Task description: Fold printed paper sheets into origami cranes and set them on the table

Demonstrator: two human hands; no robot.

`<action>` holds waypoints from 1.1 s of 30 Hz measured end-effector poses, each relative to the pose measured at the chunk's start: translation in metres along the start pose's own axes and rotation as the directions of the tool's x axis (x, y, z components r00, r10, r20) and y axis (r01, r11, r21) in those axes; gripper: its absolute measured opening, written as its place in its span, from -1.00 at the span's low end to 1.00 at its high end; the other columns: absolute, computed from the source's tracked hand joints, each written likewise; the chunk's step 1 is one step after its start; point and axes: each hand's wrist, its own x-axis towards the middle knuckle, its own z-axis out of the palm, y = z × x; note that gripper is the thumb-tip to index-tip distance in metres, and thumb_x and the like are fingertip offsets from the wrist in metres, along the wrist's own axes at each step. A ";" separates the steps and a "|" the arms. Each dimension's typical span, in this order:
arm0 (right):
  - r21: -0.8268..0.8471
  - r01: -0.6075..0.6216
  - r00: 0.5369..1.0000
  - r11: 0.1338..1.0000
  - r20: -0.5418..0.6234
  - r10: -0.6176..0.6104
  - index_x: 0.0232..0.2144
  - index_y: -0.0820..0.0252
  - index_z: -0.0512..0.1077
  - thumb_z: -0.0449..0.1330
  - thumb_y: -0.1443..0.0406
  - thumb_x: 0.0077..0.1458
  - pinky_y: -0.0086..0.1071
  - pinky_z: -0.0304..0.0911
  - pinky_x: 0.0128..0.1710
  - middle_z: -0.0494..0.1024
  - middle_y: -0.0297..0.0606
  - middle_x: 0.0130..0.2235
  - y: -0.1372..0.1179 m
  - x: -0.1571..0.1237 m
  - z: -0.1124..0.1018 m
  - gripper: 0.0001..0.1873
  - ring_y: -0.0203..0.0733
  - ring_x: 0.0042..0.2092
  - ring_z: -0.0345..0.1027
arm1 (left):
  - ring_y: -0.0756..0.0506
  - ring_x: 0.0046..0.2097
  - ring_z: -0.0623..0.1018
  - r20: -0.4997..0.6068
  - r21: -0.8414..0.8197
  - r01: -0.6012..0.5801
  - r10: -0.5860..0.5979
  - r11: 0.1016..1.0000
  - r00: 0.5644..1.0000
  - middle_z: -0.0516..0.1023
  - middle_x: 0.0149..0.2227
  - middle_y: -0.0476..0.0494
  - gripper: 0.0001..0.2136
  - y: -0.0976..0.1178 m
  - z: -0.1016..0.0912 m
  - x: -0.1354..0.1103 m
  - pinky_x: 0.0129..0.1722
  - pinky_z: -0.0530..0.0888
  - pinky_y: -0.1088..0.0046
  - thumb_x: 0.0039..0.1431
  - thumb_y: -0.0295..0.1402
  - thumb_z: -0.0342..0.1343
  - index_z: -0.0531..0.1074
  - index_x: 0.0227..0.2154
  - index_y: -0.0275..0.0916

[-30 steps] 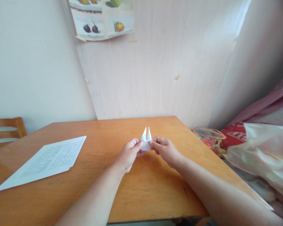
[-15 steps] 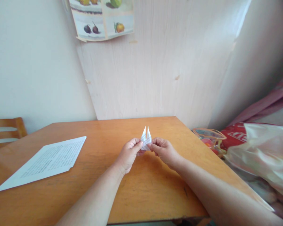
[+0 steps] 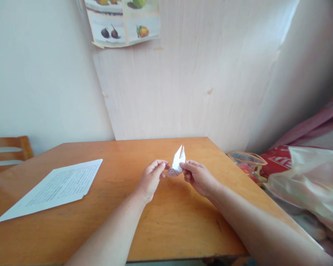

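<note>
Right hand [image 3: 197, 176] pinches folded paper [image 3: 177, 164] (tips up); left hand [image 3: 152, 178] just beside, its grip unclear.

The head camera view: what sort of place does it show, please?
Probably a room in a home, though I cannot be sure: an orange-brown wooden table, an orange-brown slatted wooden chair back, and a paper sheet of painted fruits put up on a pale wood-grain panel.

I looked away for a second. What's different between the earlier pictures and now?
The folded paper has shifted right and tilted, pinched in the right hand. The left hand has taken its thumb off; whether a fingertip still touches is unclear. The printed sheet stays on the table.
</note>
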 end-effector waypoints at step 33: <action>0.061 0.064 0.996 0.996 0.065 -0.068 -0.42 0.13 0.40 0.40 0.10 0.01 -0.35 0.17 -0.31 0.49 -0.36 -0.37 0.004 -0.003 0.003 -0.69 -0.30 -0.38 0.27 | -0.02 -0.40 0.41 -0.001 -0.046 -0.074 0.074 0.996 0.997 0.48 -0.47 -0.01 -0.90 0.001 0.005 -0.004 -0.35 0.31 0.48 0.13 -0.32 0.18 0.48 -0.34 -0.23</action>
